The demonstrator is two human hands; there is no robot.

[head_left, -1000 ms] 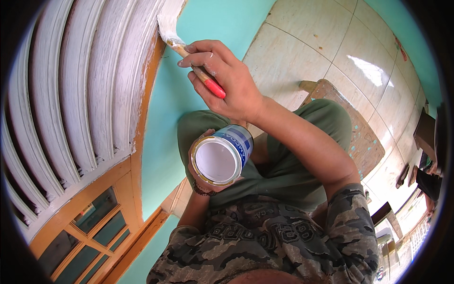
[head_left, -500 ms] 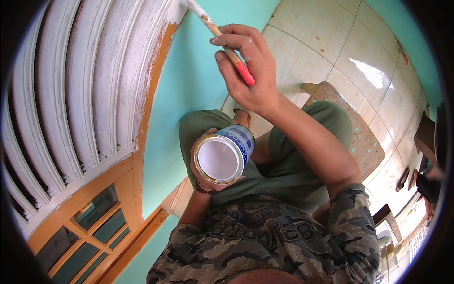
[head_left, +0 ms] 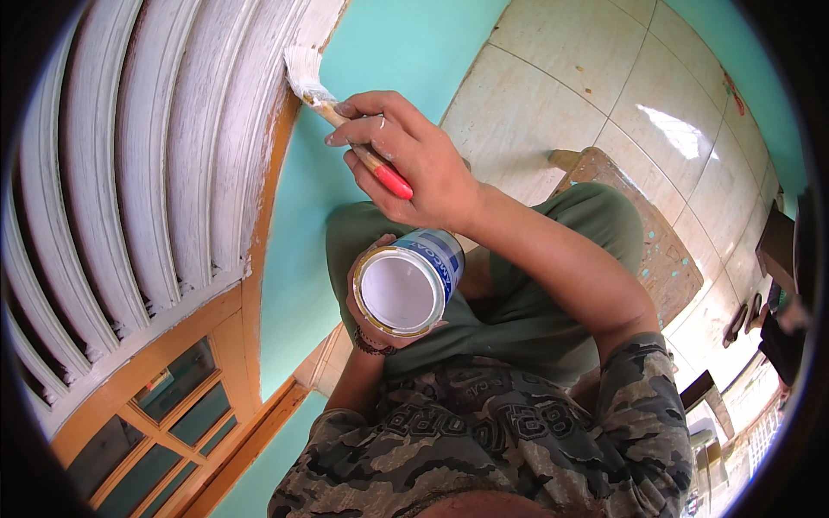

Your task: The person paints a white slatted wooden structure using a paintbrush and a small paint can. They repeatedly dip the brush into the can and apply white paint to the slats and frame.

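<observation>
My right hand (head_left: 410, 155) grips a paintbrush (head_left: 352, 136) with a wooden handle and a red end. Its white, paint-laden bristles rest against the edge of the slatted louvre frame (head_left: 250, 147), over a strip still showing orange-brown. The slats are coated streaky white. In front of my lap, my left hand (head_left: 358, 319) is wrapped round a paint can (head_left: 440, 259) with a blue and white label. The can is tilted with its open mouth facing me, and white paint coats the inside. Part of my left hand is hidden behind the can.
A turquoise wall (head_left: 397, 52) adjoins the louvre frame. Below the slats is an orange-brown wooden frame with glass panes (head_left: 173, 388). A paint-spotted wooden stool (head_left: 665, 250) stands under me on the tiled floor (head_left: 553, 69). Slippers (head_left: 738, 324) lie at the far right.
My right hand has moved down and to the left with the paintbrush, so its bristles now meet the frame edge lower down. My left hand and the can have stayed in place.
</observation>
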